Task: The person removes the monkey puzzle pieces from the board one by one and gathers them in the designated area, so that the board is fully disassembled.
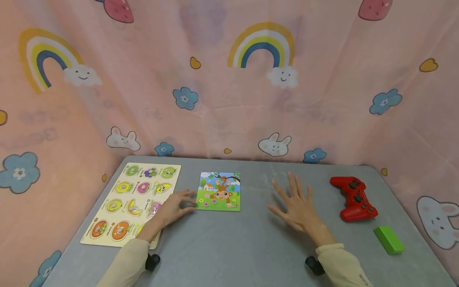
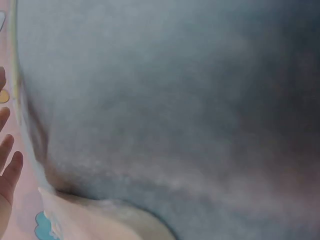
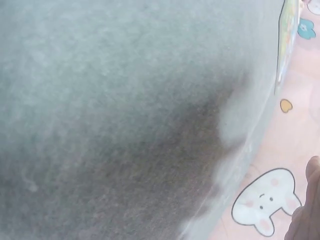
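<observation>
A square picture puzzle [image 1: 218, 191] with a hanging monkey lies flat near the table's middle. My left hand [image 1: 175, 207] is at its left edge, fingers loosely bent; whether the fingertips touch the edge I cannot tell. Under and beside that wrist lies a cream board [image 1: 138, 195] with rows of fruit pictures. To the right of the puzzle, my right hand [image 1: 295, 207] is spread with straight fingers over the grey table and holds nothing. Only fingers [image 2: 11, 170] show in the left wrist view. A sliver of the puzzle [image 3: 286, 40] appears in the right wrist view.
A red game controller [image 1: 354, 199] lies on the right of the grey table [image 1: 229, 247]. Nearer the right edge is a green block [image 1: 389, 240]. Behind the table hangs a pink patterned cloth [image 1: 215, 119]. A faint clear glint [image 1: 274, 177] shows near my right fingertips.
</observation>
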A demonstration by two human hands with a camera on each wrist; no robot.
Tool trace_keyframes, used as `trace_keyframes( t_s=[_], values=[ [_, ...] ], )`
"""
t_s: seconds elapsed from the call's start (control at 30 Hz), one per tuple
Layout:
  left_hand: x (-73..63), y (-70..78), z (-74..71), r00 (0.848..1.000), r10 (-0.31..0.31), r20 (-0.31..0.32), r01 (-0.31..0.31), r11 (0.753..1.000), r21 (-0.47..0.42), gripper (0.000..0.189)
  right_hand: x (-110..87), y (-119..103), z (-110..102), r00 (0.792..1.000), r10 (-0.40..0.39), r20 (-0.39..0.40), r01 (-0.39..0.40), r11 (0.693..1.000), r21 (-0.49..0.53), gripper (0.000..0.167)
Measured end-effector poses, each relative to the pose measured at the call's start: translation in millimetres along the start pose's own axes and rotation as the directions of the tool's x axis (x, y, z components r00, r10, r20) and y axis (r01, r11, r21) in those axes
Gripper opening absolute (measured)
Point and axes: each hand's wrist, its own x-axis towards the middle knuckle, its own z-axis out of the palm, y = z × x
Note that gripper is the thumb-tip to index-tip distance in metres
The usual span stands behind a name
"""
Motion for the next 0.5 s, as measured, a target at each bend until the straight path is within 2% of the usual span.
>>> trace_keyframes(
  t_s=[0.2, 0.37, 0.5],
  values=[
    [6.6, -2.3, 0.8, 0.996, 0.075, 0.048, -0.076, 0.997, 0.002, 0.014, 1.3, -6, 5, 0.997, -0.064, 0.048, 0.064, 0.998, 0.002, 0.074],
    [12.9, -6.7, -0.9, 0.985, 0.136, 0.110, -0.133, 0.991, -0.035, 0.013, 7.7, -15, 9, 0.987, -0.142, 0.082, 0.135, 0.987, 0.082, 0.069],
    [16.6, -9.5, -1.1, 0.976, 0.170, 0.136, -0.164, 0.985, -0.056, 0.013, 13.3, -21, 10, 0.981, -0.165, 0.106, 0.148, 0.977, 0.151, 0.067]
  ],
)
